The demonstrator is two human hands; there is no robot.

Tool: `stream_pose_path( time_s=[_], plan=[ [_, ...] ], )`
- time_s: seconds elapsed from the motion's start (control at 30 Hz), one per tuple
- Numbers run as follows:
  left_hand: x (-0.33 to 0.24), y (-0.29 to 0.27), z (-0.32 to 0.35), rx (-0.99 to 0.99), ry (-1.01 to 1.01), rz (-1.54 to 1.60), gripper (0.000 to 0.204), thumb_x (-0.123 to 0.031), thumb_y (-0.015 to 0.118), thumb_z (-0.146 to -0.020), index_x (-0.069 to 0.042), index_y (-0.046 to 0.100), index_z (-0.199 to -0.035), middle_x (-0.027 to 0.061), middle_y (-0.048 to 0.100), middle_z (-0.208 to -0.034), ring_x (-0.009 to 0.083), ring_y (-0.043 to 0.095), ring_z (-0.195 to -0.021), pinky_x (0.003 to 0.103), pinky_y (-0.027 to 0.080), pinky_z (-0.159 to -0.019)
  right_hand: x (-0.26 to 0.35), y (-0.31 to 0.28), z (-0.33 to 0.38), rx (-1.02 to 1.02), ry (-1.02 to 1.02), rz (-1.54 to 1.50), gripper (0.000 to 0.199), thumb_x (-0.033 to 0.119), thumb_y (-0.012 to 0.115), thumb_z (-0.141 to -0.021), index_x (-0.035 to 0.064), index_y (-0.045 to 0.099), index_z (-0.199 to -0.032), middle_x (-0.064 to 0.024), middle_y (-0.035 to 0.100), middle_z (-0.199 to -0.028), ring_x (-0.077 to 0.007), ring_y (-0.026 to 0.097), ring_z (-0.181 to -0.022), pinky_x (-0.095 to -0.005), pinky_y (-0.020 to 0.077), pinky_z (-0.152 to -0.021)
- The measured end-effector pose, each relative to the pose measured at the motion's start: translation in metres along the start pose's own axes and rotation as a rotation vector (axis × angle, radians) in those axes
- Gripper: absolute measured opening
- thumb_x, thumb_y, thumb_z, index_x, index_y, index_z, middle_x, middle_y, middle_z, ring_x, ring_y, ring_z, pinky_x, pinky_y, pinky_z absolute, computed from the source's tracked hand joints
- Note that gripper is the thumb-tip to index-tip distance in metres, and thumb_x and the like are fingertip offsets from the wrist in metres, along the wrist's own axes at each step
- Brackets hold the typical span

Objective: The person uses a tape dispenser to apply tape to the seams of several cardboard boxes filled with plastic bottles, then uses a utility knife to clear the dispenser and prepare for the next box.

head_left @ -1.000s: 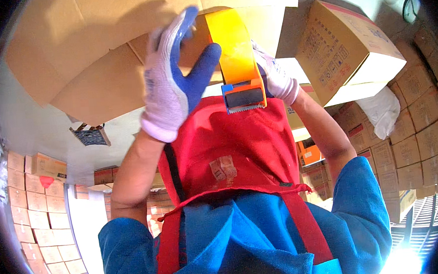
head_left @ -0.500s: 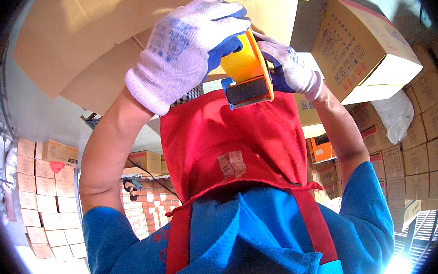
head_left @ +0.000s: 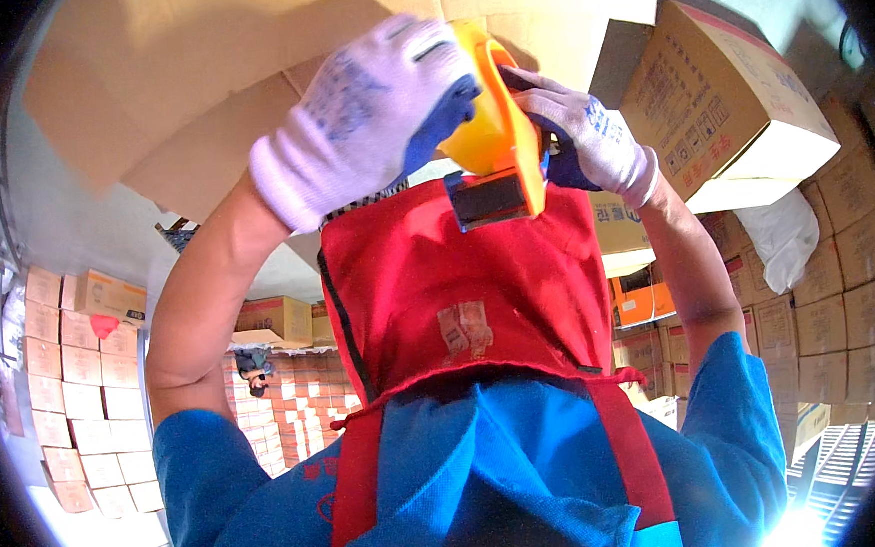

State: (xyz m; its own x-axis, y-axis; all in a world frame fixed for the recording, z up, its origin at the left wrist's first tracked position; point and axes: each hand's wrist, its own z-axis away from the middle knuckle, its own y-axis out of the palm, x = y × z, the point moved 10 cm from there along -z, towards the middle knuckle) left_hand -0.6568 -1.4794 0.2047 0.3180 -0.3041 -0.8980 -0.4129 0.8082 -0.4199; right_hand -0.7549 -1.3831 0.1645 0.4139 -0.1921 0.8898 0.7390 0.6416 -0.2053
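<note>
An orange tape dispenser [head_left: 523,133] with a yellow roll and a dark front plate is held up over a cardboard sheet or flap [head_left: 213,47]. My left hand [head_left: 373,112], in a white knit glove with a blue palm, has its fingers curled against the roll's left side. On the other side my right hand [head_left: 589,129], gloved alike, is closed around the dispenser; its grip is partly hidden behind the orange frame. The dispenser tilts, its dark plate end toward my red apron [head_left: 477,271].
A large carton [head_left: 712,96] stands at the right, with a white bag [head_left: 781,237] near it. Stacked cartons line the right [head_left: 820,310] and left [head_left: 88,380]. An orange machine-like thing [head_left: 639,299] shows past the apron. Another person [head_left: 254,370] is far off at left.
The dispenser has turned slightly and dropped a little toward my apron. My left hand has moved slightly left and down along the roll. My right hand has shifted slightly right with the dispenser.
</note>
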Motion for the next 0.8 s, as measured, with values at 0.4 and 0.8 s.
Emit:
stream_pose_path(
  time_s=[0.4,0.8],
  plan=[
    [0.002,-0.015,0.017,-0.132,0.002,-0.033,0.019,-0.002,0.066,-0.080,-0.005,0.058,-0.096,0.0104,0.061,-0.100,0.0306,0.061,-0.090,0.037,0.052,-0.079,-0.014,0.017,-0.003,0.004,-0.091,-0.086,0.060,0.017,0.078,-0.071,-0.0012,0.053,-0.123,-0.0218,0.055,-0.127,-0.0404,0.052,-0.122,-0.0416,0.0459,-0.100],
    [0.073,-0.007,0.003,0.019,-0.193,0.401,0.005,-0.010,0.059,-0.089,-0.005,0.060,-0.090,0.0064,0.062,-0.088,0.0171,0.060,-0.082,0.032,0.051,-0.073,-0.002,0.008,-0.013,-0.072,0.193,-0.226,0.073,0.025,0.083,-0.071,-0.0011,0.050,-0.130,-0.0215,0.059,-0.124,-0.0400,0.059,-0.111,-0.0443,0.0432,-0.101]
  ],
)
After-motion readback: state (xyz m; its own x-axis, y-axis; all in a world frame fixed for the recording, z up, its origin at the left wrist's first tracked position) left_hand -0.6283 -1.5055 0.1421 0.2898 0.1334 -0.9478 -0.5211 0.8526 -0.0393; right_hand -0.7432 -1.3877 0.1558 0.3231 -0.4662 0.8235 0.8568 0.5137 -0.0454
